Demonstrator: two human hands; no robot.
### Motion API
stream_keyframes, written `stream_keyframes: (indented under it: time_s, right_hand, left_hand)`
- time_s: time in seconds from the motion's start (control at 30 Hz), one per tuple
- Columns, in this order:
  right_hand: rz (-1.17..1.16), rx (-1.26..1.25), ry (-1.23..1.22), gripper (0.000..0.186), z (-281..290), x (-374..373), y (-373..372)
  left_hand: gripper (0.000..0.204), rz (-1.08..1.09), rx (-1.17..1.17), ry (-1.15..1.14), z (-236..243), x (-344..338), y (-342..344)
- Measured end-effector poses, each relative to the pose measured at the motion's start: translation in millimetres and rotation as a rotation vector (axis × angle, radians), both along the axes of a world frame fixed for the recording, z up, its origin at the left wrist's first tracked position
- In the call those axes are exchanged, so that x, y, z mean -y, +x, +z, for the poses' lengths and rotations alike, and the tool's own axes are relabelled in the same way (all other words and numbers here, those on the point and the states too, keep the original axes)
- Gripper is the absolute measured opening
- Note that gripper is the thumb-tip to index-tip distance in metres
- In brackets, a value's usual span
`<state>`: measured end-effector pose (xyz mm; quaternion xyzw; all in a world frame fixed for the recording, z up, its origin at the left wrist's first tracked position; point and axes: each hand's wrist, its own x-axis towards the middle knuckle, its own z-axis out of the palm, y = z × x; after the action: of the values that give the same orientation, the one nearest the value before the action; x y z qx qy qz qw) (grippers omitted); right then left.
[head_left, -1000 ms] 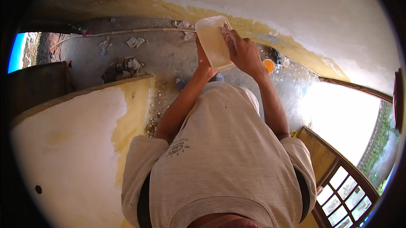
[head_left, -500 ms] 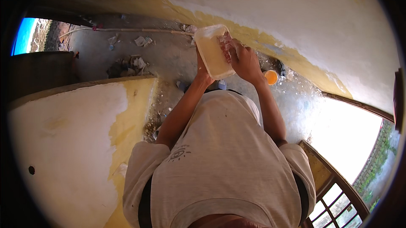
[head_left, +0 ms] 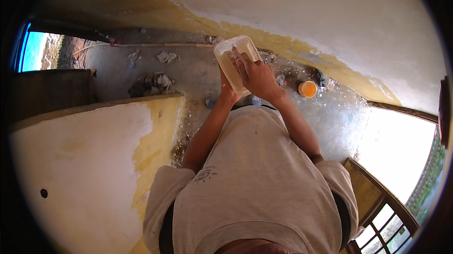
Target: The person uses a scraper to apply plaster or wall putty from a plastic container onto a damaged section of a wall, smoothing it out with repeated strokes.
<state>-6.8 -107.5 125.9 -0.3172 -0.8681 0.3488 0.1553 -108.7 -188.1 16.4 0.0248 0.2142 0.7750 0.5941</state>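
Observation:
A cream rectangular plastic container (head_left: 225,48) is held up in front of my body, tilted, its inside facing me. My left hand (head_left: 227,90) grips it from below and along its left side; most of those fingers are hidden behind it. Over the container's inside, my right hand (head_left: 259,77) is closed on a flat reddish-brown scraper-like piece (head_left: 235,57) with whitish smears. Part of this piece is covered by my fingers, so its exact kind is unclear.
On the speckled floor, an orange-filled bucket (head_left: 307,89) stands right of my hands. A rubble pile (head_left: 155,85) and a long pole (head_left: 165,44) lie left. A patchy wall (head_left: 311,13) rises ahead; a low wall (head_left: 89,136) is at left, a bright doorway (head_left: 396,141) at right.
My right hand has moved inward over the container, taking the reddish piece from its right edge toward its middle. The whole view has shifted slightly.

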Motion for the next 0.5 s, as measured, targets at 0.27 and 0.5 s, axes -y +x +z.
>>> stream_keyframes:
  time_s: [0.27, 0.5]
  right_hand:
    - [-0.064, 0.08, 0.141, 0.035, -2, -22, 10]
    - [-0.027, 0.05, 0.033, 0.037, -8, -12, 7]
  left_hand:
    - [0.066, 0.0, -0.036, 0.06, -3, 8, 0]
    - [0.064, 0.022, 0.001, -0.021, -1, 4, -2]
